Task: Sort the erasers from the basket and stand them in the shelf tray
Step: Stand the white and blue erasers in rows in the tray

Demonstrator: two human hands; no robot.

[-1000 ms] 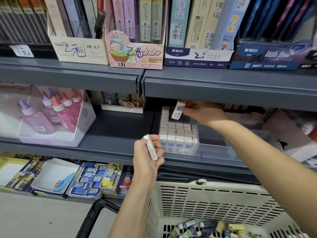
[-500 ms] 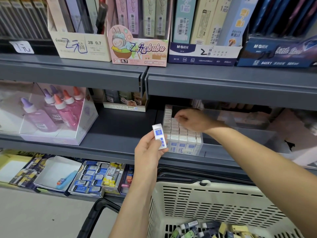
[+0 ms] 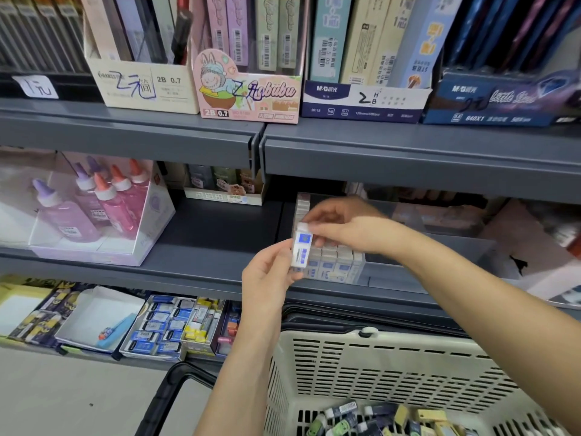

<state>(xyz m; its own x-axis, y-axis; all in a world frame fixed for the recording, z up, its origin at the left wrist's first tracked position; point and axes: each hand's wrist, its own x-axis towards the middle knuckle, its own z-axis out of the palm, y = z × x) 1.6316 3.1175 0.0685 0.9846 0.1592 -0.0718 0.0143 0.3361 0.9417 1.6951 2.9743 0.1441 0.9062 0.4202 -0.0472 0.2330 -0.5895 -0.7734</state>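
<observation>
Both hands (image 3: 270, 275) (image 3: 342, 226) pinch glossy rectangular eraser (image 3: 301, 249) above slotted basket (image 3: 393, 366)

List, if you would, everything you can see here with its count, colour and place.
held eraser: one, white and blue, between both hands
tray erasers: many, white and blue, in rows in tray
tray: one, clear, middle shelf
basket erasers: many, mixed colours, basket bottom
basket: one, cream, lower right
glue bottles: several, pink and purple, middle shelf left
display boxes: four, cream, pink, navy, top shelf
left hand: one, grips held eraser's lower end
right hand: one, pinches its top
</observation>
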